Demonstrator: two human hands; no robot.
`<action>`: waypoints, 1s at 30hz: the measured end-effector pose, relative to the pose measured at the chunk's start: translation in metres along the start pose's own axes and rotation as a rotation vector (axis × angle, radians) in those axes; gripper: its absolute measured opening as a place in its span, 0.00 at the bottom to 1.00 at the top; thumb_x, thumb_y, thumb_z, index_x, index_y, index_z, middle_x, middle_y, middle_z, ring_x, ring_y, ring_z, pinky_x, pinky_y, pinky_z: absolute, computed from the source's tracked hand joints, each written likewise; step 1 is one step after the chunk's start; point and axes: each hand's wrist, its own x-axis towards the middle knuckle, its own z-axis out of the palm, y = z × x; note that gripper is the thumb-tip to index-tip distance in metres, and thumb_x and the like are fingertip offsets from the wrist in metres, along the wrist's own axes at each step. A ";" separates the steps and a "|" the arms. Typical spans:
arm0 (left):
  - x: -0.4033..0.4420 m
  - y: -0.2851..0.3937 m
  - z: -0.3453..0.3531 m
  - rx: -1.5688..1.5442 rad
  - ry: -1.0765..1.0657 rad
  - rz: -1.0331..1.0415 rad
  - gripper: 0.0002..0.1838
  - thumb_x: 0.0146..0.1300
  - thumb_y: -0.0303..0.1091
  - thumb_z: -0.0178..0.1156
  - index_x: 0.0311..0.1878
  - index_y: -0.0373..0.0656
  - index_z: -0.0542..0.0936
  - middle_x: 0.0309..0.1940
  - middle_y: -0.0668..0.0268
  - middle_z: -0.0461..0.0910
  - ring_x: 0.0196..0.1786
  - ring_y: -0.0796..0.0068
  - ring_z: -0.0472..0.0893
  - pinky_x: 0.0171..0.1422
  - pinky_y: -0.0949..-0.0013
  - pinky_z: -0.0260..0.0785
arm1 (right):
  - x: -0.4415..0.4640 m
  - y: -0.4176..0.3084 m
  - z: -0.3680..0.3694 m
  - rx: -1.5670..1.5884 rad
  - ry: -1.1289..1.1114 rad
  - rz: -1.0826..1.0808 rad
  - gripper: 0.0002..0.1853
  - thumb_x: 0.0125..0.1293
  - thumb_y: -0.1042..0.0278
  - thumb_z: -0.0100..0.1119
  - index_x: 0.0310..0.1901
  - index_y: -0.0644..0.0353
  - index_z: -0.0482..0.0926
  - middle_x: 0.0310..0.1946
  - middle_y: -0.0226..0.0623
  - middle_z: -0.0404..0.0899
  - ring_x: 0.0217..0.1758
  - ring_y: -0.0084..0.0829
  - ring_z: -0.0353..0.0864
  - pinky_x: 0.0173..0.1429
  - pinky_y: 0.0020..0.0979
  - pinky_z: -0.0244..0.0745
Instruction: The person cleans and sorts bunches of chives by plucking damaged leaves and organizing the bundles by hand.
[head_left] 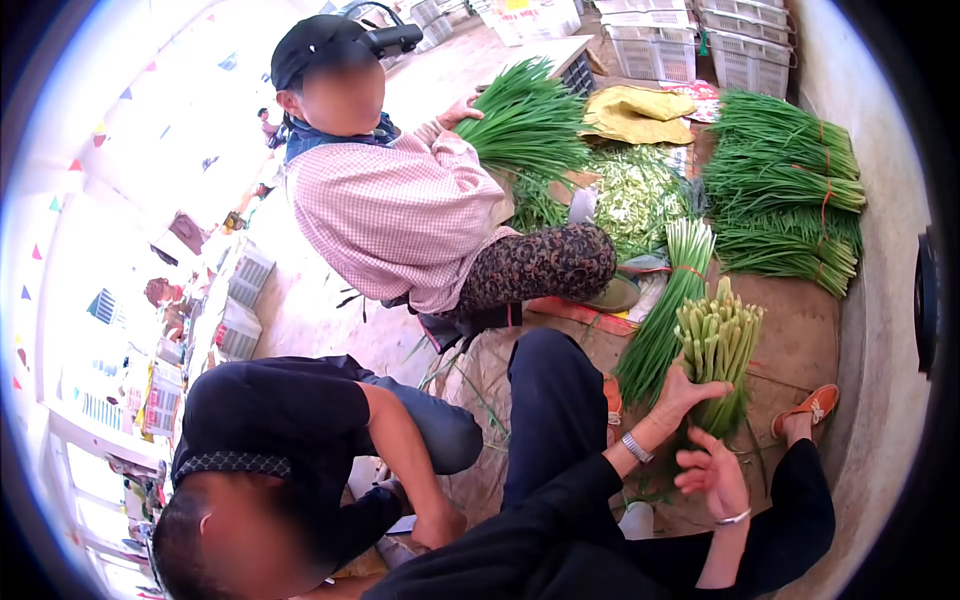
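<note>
The left hand [685, 396] gripped a pale-ended green stalk bundle [722, 335], its length pointing away; the right hand [715, 474], loosely spread, hung by its leafy end.

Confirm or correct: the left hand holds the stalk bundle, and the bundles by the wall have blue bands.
Not blue: the head view shows red-orange bands on the bundles by the wall. The left hand does hold the stalk bundle.

Produce-packing area: stacked plastic crates [748, 62], tied bundles of greens [775, 185].
</note>
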 end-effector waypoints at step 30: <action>0.020 -0.089 -0.055 0.434 0.221 -0.100 0.49 0.50 0.51 0.67 0.67 0.32 0.55 0.58 0.51 0.69 0.60 0.62 0.70 0.64 0.66 0.61 | 0.148 0.013 -0.086 -0.647 0.389 -0.447 0.36 0.53 0.60 0.66 0.61 0.67 0.64 0.52 0.40 0.74 0.52 0.30 0.74 0.55 0.29 0.69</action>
